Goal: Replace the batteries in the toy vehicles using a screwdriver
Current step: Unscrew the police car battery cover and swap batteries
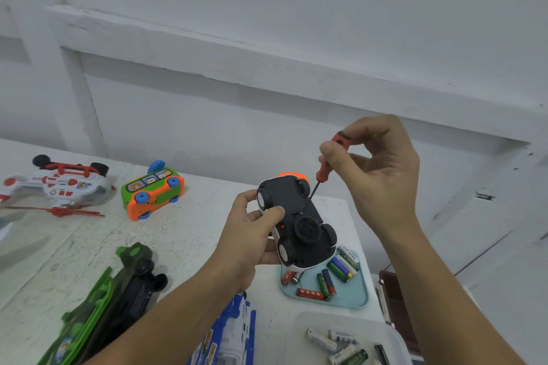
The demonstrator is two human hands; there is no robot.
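– Left grip grasps the toy car, thumb on its black underside. I hold it wheels-up, off the table.
– Right side?
– Right grip pinches the screwdriver by its orange handle, between thumb and fingertips. Shaft slants down-left, tip on the car's underside near the middle.
– Batteries?
– Loose batteries lie in a teal tray; in view the car overlaps its far corner. More cells lie in a clear tub, nearer me on the right.
– Other toys?
– Green-and-orange bus on its side, well left of the car. White-and-red helicopter upside down, further left. Camouflage-green vehicle and blue-and-white toy lie near me, by my left forearm.
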